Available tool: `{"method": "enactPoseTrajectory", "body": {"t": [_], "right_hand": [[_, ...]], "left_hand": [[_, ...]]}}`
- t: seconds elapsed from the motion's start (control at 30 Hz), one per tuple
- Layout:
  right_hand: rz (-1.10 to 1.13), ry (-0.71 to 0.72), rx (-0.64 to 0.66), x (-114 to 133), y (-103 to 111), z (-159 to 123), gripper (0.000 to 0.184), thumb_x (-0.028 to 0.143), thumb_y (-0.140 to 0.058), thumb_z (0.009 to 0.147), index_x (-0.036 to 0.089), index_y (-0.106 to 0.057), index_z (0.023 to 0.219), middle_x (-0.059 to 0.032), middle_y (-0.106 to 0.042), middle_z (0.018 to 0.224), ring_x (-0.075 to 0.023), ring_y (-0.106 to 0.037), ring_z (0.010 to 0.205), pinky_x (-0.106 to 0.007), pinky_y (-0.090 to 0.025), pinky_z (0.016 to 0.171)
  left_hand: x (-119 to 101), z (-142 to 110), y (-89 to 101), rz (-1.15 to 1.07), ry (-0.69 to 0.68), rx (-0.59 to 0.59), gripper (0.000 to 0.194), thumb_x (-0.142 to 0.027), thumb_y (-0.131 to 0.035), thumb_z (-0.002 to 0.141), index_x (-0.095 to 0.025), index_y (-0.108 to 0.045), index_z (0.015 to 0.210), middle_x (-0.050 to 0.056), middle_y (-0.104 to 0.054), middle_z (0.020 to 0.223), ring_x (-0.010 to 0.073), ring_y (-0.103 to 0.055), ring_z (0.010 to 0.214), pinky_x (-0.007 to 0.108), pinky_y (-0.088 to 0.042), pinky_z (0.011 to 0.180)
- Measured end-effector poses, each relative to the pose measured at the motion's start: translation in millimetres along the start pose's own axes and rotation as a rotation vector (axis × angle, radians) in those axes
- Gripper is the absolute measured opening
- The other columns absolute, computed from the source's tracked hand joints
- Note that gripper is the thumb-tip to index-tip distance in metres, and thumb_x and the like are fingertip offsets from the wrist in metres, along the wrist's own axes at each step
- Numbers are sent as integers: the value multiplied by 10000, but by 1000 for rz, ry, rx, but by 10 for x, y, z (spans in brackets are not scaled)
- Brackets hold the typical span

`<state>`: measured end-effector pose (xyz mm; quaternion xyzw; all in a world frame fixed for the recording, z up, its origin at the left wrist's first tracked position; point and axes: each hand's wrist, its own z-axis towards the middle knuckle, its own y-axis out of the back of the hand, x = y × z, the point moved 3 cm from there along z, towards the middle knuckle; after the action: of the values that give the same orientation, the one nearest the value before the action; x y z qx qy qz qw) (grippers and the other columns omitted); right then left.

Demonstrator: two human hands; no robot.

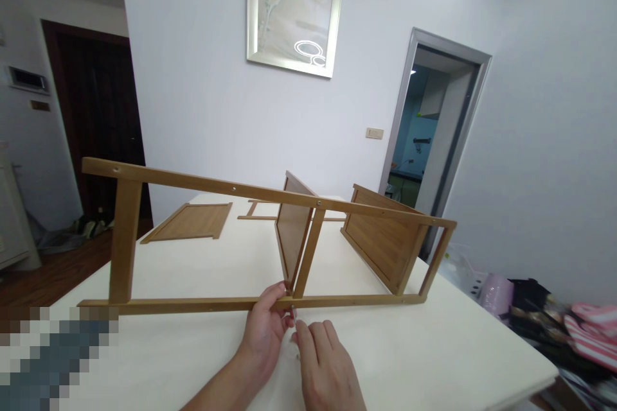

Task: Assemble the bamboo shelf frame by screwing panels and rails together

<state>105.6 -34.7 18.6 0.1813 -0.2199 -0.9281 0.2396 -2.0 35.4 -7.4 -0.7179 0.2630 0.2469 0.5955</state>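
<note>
A long wooden side frame [193, 304] stands on edge across the white table, with two wooden shelf panels [293, 225] [380, 231] joined to its back. My left hand [265, 327] closes round the lower rail where the middle panel's corner meets it, thumb on top. Close beside it, my right hand [325, 359] pinches a thin metal tool [294, 316] that looks like a hex key. Its tip points at the screw hole in the rail below the middle crossbar [308, 257]. Fingers hide most of the tool.
Farther back on the white table [409, 347] lie a loose wooden panel [190, 221] and another slim wooden frame [255, 217]. A pink container [496, 292] and piled cloth [592, 334] are beyond the table's right edge. A wall stands behind.
</note>
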Motion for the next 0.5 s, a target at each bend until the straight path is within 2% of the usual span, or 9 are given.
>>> {"method": "enactPoseTrajectory", "body": {"t": [0.1, 0.17, 0.33, 0.5], "right_hand": [[35, -47, -9, -44, 0, -43, 172, 80, -429, 960, 156, -568, 893, -39, -525, 697, -185, -487, 617, -308, -367, 538], [53, -69, -8, -82, 4, -73, 172, 128, -467, 973, 186, -532, 825, -26, -511, 694, -175, -480, 613, -302, -360, 544], [24, -52, 9, -111, 18, -97, 89, 169, -514, 965, 166, -554, 886, -32, -525, 713, -180, -483, 630, -310, -357, 555], [-42, -11, -23, -86, 5, -102, 94, 137, -492, 957, 150, -574, 911, -37, -537, 701, -185, -471, 619, -324, -344, 562]], "left_hand": [[2, 2, 2, 10, -5, -5, 260, -274, -728, 723, -145, -641, 931, 1, -639, 686, 101, -524, 510, 225, -392, 451], [-2, 0, 1, 5, -17, -15, 268, -266, -735, 711, -145, -641, 932, -2, -639, 689, 103, -533, 518, 226, -401, 460], [-9, -9, -6, 11, -29, -19, 261, -255, -730, 716, -141, -648, 937, -4, -642, 690, 102, -538, 526, 225, -418, 474], [-19, -17, -11, 5, -34, -22, 237, -230, -727, 722, -136, -662, 929, 9, -666, 739, 99, -549, 544, 222, -440, 489]]}}
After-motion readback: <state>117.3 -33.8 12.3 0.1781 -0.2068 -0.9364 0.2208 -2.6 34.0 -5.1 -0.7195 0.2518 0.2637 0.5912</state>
